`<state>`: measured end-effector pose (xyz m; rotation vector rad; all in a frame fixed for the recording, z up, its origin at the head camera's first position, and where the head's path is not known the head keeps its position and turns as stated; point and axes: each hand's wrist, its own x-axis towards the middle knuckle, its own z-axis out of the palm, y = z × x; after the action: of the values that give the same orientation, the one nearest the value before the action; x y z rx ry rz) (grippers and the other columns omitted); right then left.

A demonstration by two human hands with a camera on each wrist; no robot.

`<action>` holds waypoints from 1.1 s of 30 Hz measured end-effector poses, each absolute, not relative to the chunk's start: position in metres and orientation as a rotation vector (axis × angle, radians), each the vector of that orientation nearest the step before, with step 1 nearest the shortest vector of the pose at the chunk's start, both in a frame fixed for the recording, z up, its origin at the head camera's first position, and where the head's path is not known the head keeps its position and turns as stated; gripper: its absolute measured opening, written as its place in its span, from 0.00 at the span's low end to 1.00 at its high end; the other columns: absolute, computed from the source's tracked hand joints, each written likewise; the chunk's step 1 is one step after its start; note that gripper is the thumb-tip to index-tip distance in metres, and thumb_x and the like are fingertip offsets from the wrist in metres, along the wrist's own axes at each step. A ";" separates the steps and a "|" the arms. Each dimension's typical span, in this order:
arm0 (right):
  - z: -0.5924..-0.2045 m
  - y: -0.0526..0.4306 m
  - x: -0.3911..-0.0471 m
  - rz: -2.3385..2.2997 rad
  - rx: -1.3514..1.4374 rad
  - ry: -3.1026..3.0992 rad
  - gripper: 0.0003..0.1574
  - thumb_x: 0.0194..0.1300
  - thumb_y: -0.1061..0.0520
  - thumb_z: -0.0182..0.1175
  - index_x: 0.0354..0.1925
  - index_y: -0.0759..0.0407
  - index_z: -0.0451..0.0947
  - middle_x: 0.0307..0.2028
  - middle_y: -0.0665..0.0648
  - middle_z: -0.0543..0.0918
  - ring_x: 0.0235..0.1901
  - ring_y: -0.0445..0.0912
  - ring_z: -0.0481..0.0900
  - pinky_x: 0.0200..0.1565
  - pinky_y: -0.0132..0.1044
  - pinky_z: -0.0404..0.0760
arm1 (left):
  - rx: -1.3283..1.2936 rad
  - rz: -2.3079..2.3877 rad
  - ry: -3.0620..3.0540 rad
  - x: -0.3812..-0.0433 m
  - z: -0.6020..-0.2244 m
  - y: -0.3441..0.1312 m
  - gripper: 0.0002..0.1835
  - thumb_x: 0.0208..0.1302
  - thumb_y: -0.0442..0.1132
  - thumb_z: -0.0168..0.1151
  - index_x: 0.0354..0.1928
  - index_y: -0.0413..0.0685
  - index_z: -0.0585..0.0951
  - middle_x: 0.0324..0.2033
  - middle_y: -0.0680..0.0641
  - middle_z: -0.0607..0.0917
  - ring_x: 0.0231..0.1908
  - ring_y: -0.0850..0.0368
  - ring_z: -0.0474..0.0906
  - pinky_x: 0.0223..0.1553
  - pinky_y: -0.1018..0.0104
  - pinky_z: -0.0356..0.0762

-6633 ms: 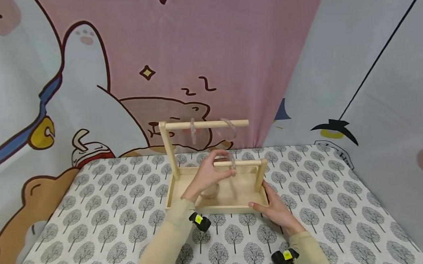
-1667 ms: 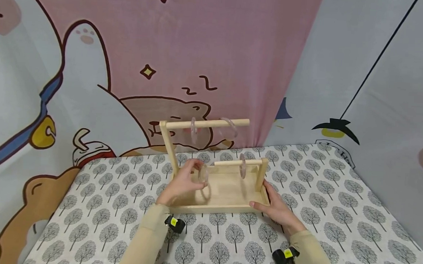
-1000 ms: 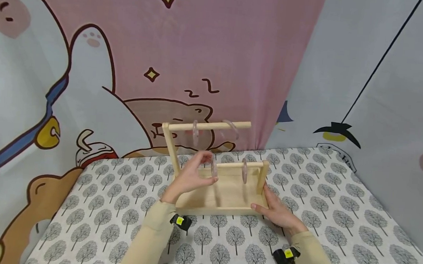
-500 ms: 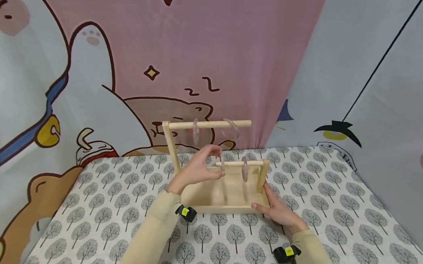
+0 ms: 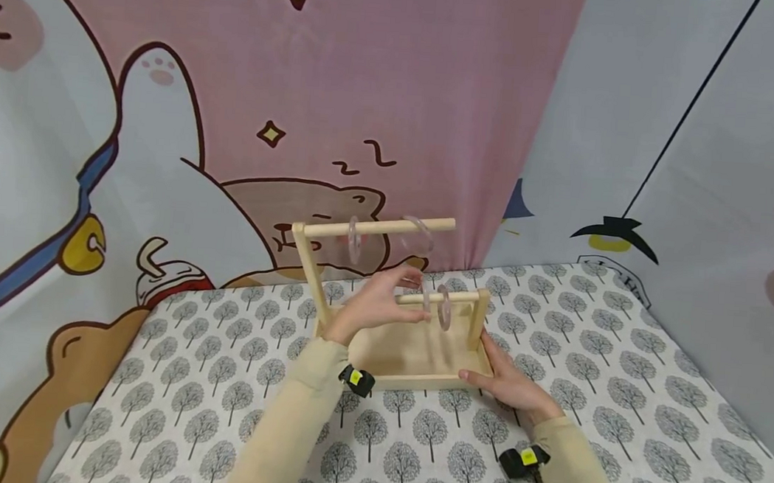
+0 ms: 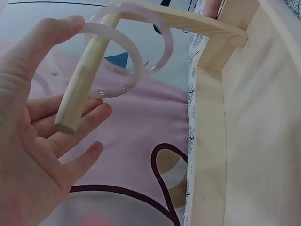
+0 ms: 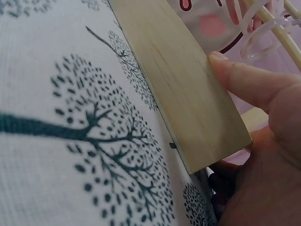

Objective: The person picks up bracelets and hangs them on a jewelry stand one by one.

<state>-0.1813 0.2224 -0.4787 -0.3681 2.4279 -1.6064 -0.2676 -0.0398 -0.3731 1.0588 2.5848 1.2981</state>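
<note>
My left hand (image 5: 380,300) pinches a translucent pale-pink bangle (image 6: 137,61) between thumb and fingers; the bangle encircles the lower bar (image 6: 84,77) of a wooden jewellery stand. Close to its right, a second bangle (image 5: 445,311) hangs on the same bar, nearer the short post (image 5: 478,321). In the left wrist view, the bar's free end points toward my palm. My right hand (image 5: 511,382) grips the right front corner of the stand's tray (image 5: 412,381), with the thumb on the front edge, as the right wrist view also shows.
Above and behind runs the longer upper bar (image 5: 388,227), on a tall left post (image 5: 310,274), bearing two more bangles, one upright (image 5: 353,243) and one slanted. The stand rests on a tree-print cloth (image 5: 217,408); a cartoon-print curtain (image 5: 436,89) hangs behind.
A bangle that lay in the tray was lifted by my left hand, carried right and slid over the lower bar's free end. Another bangle was released on that bar earlier. My right hand stayed put.
</note>
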 end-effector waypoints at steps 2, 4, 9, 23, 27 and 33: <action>-0.478 0.221 -0.181 -1.619 -0.371 2.417 0.64 0.62 0.52 0.65 0.76 0.59 0.30 0.73 0.73 0.37 0.69 0.70 0.38 0.63 0.69 0.40 | 1.067 1.272 2.604 -0.267 -0.374 -0.039 0.37 0.48 0.44 0.77 0.60 0.39 0.73 0.55 0.43 0.79 0.53 0.53 0.77 0.57 0.61 0.72; -0.477 0.221 -0.181 -1.616 -0.383 2.411 0.64 0.62 0.52 0.65 0.76 0.59 0.30 0.72 0.74 0.37 0.69 0.71 0.39 0.63 0.69 0.41 | 1.058 1.241 2.625 -0.267 -0.376 -0.038 0.38 0.48 0.44 0.77 0.61 0.39 0.73 0.55 0.43 0.80 0.53 0.52 0.77 0.57 0.60 0.72; -0.476 0.221 -0.180 -1.602 -0.393 2.430 0.64 0.62 0.52 0.66 0.76 0.60 0.30 0.72 0.75 0.39 0.68 0.72 0.41 0.62 0.70 0.43 | 1.014 1.188 2.635 -0.264 -0.378 -0.036 0.40 0.48 0.47 0.77 0.62 0.40 0.73 0.55 0.43 0.80 0.55 0.51 0.76 0.58 0.60 0.71; -0.477 0.221 -0.179 -1.621 -0.399 2.424 0.64 0.61 0.52 0.66 0.76 0.61 0.31 0.72 0.74 0.39 0.69 0.71 0.41 0.63 0.68 0.42 | 1.018 1.161 2.665 -0.262 -0.384 -0.037 0.40 0.46 0.50 0.78 0.61 0.43 0.74 0.55 0.47 0.80 0.54 0.54 0.75 0.57 0.59 0.71; -0.475 0.220 -0.179 -1.645 -0.396 2.419 0.64 0.61 0.54 0.66 0.76 0.63 0.33 0.72 0.74 0.39 0.69 0.71 0.42 0.64 0.66 0.43 | 1.002 1.184 2.646 -0.261 -0.386 -0.042 0.43 0.47 0.51 0.78 0.65 0.45 0.71 0.57 0.45 0.78 0.57 0.52 0.73 0.58 0.56 0.70; -0.469 0.224 -0.177 -1.610 -0.296 2.392 0.64 0.62 0.50 0.65 0.76 0.59 0.30 0.72 0.74 0.37 0.69 0.72 0.42 0.62 0.69 0.47 | 0.966 1.222 2.638 -0.252 -0.391 -0.061 0.44 0.51 0.50 0.75 0.69 0.48 0.67 0.62 0.45 0.74 0.60 0.48 0.70 0.60 0.50 0.68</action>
<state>-0.1772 0.2239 -0.4694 -0.2963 2.3923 -1.6097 -0.2520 -0.0614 -0.3912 0.9662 2.6383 1.2216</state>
